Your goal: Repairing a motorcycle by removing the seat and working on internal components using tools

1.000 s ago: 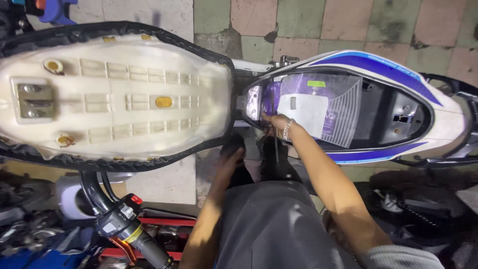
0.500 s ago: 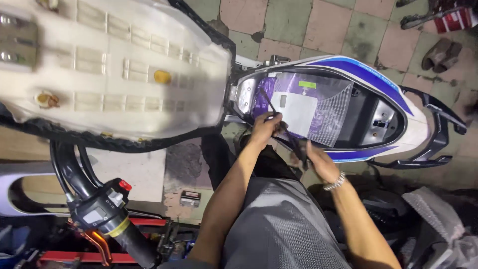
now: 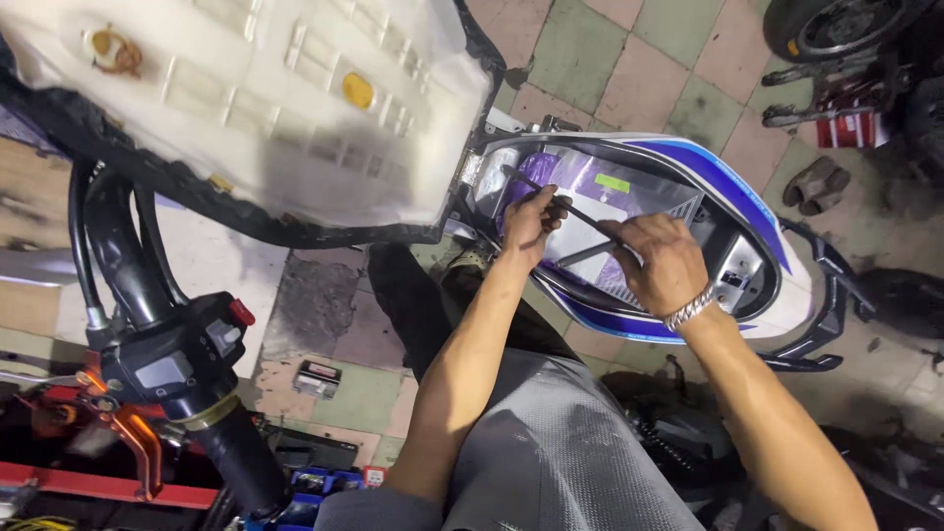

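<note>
Head view: both hands (image 3: pixel 600 241) closed on slanted black rod (image 3: pixel 580 213), pointing up-left.

A single camera sits on the person's head and looks steeply down, nearly straight at the ground. It is close: the person's lap fills the near bottom edge and both forearms run up from there to the middle. The left hand (image 3: pixel 531 221) and right hand (image 3: pixel 664 261) sit just right of centre, over the open scooter compartment (image 3: pixel 733 265). The raised seat underside (image 3: pixel 275 108) crowds the far left, a handlebar grip (image 3: pixel 231 452) the near left. Tiled floor (image 3: pixel 629 59) shows far. No second view overlaps it.
</note>
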